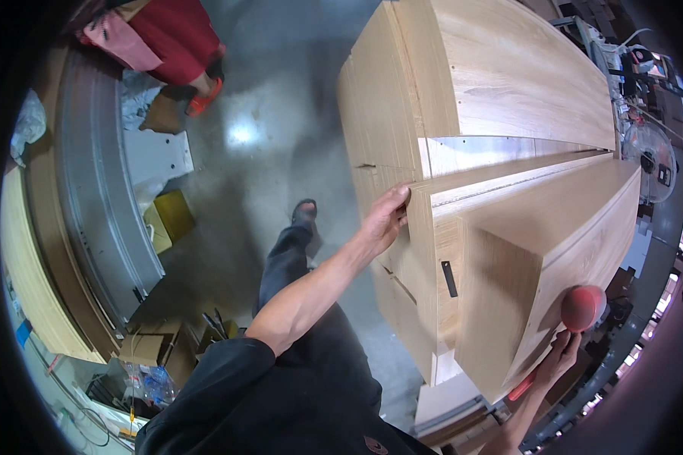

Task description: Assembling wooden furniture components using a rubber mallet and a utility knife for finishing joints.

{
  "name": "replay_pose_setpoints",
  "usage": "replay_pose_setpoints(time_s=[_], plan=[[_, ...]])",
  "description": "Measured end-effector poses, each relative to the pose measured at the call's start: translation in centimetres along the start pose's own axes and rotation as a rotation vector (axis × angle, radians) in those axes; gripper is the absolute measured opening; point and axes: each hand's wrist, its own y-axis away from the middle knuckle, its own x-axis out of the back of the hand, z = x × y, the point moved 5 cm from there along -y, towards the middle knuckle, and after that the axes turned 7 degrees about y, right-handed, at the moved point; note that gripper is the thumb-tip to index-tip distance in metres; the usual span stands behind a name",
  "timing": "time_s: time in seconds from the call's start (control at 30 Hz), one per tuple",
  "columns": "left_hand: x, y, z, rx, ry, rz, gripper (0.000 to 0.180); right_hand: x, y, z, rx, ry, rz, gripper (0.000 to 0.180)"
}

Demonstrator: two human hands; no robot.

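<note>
Open floor [254, 159] lies left of the left fingers [393, 199]; rightward, a tapering gap [482, 152] runs between wooden units [524, 68]. Those fingers bend against the nearer unit's [423, 258] corner, their grip unclear. The right fingers [561, 345] wrap closed round a red mallet [580, 309], its head just beyond them.

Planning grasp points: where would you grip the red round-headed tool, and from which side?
Probably grip the red tool by its slim handle, coming from the picture's lower edge. The handle slants down-left from a bulky round head, which looks harder to wrap. The right hand holds it near the head, leaving the handle's lower end exposed.
</note>
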Motion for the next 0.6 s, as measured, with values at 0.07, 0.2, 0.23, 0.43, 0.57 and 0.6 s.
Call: replay_pose_setpoints(time_s=[0.07, 0.2, 0.23, 0.43, 0.57, 0.6], plan=[[0.0, -0.8, -0.7, 0.012, 0.053, 0.028, 0.072, -0.7, -0.3, 0.2, 0.023, 0.041, 0.001, 0.037], [1.8, -1.9, -1.1, 0.069, 0.241, 0.081, 0.051, -1.5, -0.4, -1.9, -0.005, 0.039, -0.039, 0.042], [2.0, -2.0, -1.1, 0.075, 0.249, 0.096, 0.051, -1.5, -0.3, -2.3, -0.008, 0.048, -0.055, 0.042], [3.0, -2.8, -1.6, 0.131, 0.348, 0.127, 0.046, -0.9, 0.0, 1.3, -0.141, 0.093, -0.11, 0.039], [3.2, -2.5, -1.3, 0.151, 0.364, 0.112, 0.045, -1.9, 0.5, 2.0, -0.224, -0.131, -0.097, 0.04], [2.8, -2.4, -1.1, 0.142, 0.354, 0.096, 0.044, -1.6, 0.5, 2.2, -0.232, -0.13, -0.09, 0.04]])
